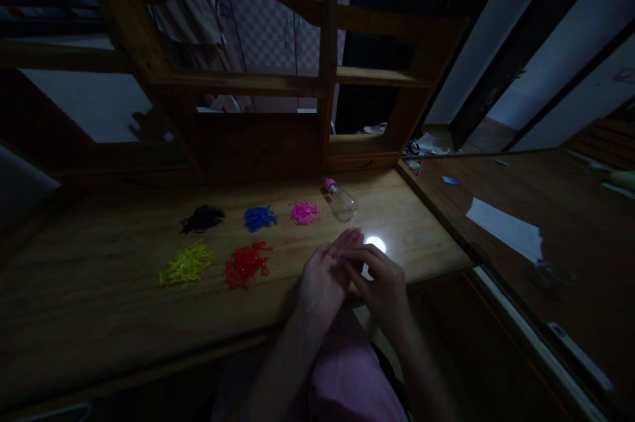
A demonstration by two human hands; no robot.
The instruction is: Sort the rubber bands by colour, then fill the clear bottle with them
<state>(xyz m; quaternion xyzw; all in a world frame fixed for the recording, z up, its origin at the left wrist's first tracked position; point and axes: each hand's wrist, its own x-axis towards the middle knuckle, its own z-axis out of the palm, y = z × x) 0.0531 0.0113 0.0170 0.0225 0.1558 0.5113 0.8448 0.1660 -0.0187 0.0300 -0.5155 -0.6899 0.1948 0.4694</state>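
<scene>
My left hand (325, 276) is turned palm up above the front of the wooden desk, its fingers stretched out. Over that palm, my right hand (384, 276) pinches with thumb and forefinger, and a tiny bluish bit shows by its fingertips, too small to name. A speck of yellow is visible just past the left fingertips. Beyond the hands, a clear bulb-shaped bottle (344, 206) with a pink cap lies on its side. To the left are piles of thin, band-like strips: pink (304, 212), blue (259, 217), red (245, 266), black (202, 219) and yellow (187, 264).
A wooden shelf frame (243, 83) rises along the back of the desk (124, 316). To the right, a lower brown surface carries white paper (507, 229), a small blue card (450, 180) and a clear round object (551, 276). Light glares off the desk beside my right hand.
</scene>
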